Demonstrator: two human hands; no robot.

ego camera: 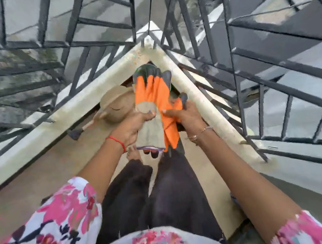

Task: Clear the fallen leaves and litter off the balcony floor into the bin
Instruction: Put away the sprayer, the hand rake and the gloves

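Gripping orange gloves [155,95] in left hand [133,129] and right hand [187,117], apparently a pre-clearing step; next move likely pulling one on.

Left hand [130,130] and right hand [187,117] grip orange work gloves [156,99] above balcony corner.
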